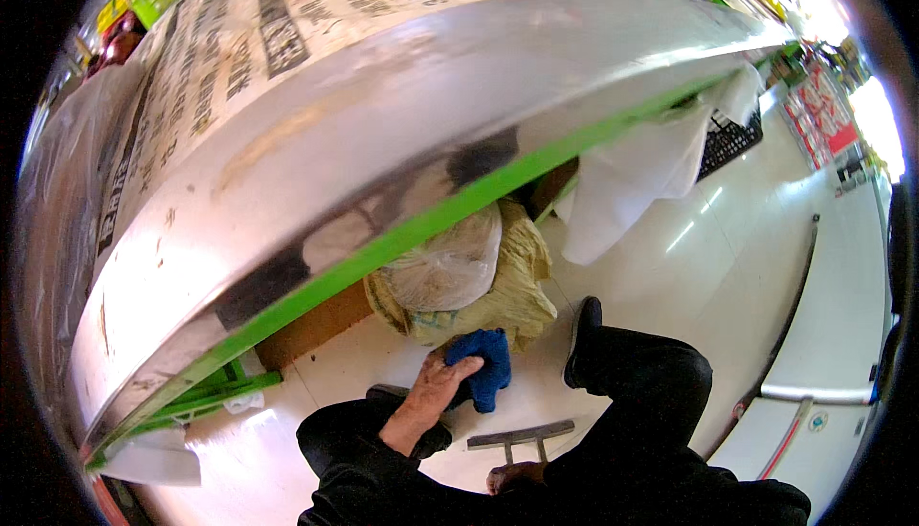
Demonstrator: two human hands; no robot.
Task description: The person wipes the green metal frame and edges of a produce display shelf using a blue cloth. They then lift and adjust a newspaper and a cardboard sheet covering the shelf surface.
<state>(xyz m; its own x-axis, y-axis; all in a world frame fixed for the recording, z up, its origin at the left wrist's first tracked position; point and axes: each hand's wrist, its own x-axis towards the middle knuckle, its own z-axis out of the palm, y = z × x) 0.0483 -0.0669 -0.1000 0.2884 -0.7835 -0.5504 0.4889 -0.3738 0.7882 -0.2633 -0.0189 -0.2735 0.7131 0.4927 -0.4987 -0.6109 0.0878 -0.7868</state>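
Observation:
My left hand (431, 388) grips a crumpled blue cloth (488, 368) low over the tiled floor, in front of a yellowish woven sack. The thumb lies across the cloth, which hangs down on the right side. My right hand (515, 478) shows only in part between my black-clothed legs, partly covered by dark clothing. It is beside a dark frame piece (521, 435) with two short metal bars, perhaps part of a low stool. Whether the fingers grip that frame cannot be seen.
A metal counter edge (431, 81) with green trim (402, 232) curves overhead, with printed paper (344, 5) on top. Beneath are the woven sack (520, 289) and a clear plastic bag (452, 267). White sheeting (639, 174) hangs rightward. A white chest-like appliance (818, 310) stands right.

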